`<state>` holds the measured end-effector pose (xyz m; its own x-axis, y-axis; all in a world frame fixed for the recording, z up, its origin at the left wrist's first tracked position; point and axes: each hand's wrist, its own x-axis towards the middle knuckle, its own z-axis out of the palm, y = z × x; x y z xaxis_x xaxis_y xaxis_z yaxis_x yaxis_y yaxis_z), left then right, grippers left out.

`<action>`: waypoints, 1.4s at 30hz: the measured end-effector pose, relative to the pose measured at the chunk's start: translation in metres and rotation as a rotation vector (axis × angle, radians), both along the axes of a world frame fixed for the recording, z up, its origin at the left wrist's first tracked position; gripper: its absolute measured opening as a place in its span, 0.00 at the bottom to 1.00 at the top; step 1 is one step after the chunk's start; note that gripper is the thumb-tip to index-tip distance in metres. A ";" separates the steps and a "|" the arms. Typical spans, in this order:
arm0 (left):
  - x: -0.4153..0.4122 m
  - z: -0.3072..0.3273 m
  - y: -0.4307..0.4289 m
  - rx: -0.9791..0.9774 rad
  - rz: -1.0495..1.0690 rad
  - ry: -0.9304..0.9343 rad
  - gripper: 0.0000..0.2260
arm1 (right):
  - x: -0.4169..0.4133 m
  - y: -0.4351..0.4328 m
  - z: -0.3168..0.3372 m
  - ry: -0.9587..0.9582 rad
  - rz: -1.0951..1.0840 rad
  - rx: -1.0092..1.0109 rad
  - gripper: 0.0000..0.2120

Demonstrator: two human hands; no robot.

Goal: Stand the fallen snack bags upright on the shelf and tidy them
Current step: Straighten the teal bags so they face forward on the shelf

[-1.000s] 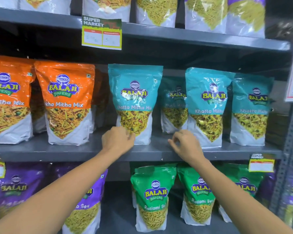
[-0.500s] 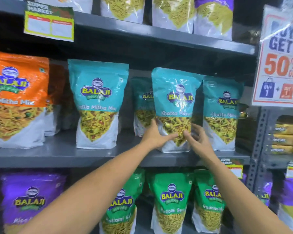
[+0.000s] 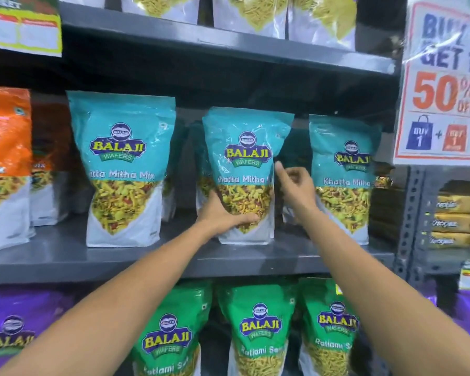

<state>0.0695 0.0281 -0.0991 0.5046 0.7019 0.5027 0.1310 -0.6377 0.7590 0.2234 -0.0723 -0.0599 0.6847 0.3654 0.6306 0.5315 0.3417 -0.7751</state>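
Note:
Three teal Khatta Mitha Mix bags stand upright along the grey middle shelf (image 3: 65, 256). The centre teal bag (image 3: 244, 158) stands near the shelf's front, with another teal bag close behind it. My left hand (image 3: 223, 215) grips the centre bag's lower left part, thumb across its clear window. My right hand (image 3: 296, 185) is at the bag's right edge, fingers curled and index finger touching the side; whether it grips is unclear. The left teal bag (image 3: 122, 164) and the right teal bag (image 3: 342, 175) stand untouched on either side.
Orange Mitha Mix bags (image 3: 3, 164) stand at the shelf's left. Green Ratlami Sev bags (image 3: 258, 329) and a purple bag (image 3: 14, 332) fill the lower shelf. A "Buy 1 Get 1 50% off" sign (image 3: 442, 85) hangs at the right upright. Yellow packets (image 3: 456, 221) are stacked on the neighbouring rack.
My view swung right along the shelf. Both hands moved from the shelf's front edge to the centre teal bag, the left taking hold low down and the right rising to its side edge.

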 end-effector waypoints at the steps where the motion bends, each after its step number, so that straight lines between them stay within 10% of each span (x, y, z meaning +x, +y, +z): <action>1: 0.000 -0.001 0.002 -0.001 -0.006 -0.002 0.50 | 0.002 0.003 0.017 0.056 0.045 0.015 0.17; 13: -0.002 -0.004 0.007 0.044 0.010 -0.001 0.54 | 0.004 0.020 0.089 0.143 0.183 0.160 0.07; 16: -0.010 0.003 0.008 -0.089 -0.036 -0.021 0.56 | 0.006 0.016 0.069 0.180 0.270 0.040 0.17; 20: -0.021 0.044 0.021 -0.266 -0.061 -0.460 0.27 | 0.003 0.009 0.004 0.106 0.362 -0.258 0.53; 28: -0.013 0.089 0.040 -0.111 0.122 -0.569 0.10 | -0.002 0.012 -0.045 0.136 0.420 -0.239 0.50; 38: -0.018 0.075 0.041 0.068 0.189 -0.388 0.10 | -0.011 0.002 -0.045 0.095 0.340 -0.273 0.58; 42: -0.034 0.054 0.028 0.240 0.204 -0.180 0.12 | -0.016 -0.008 -0.043 -0.097 0.121 -0.309 0.46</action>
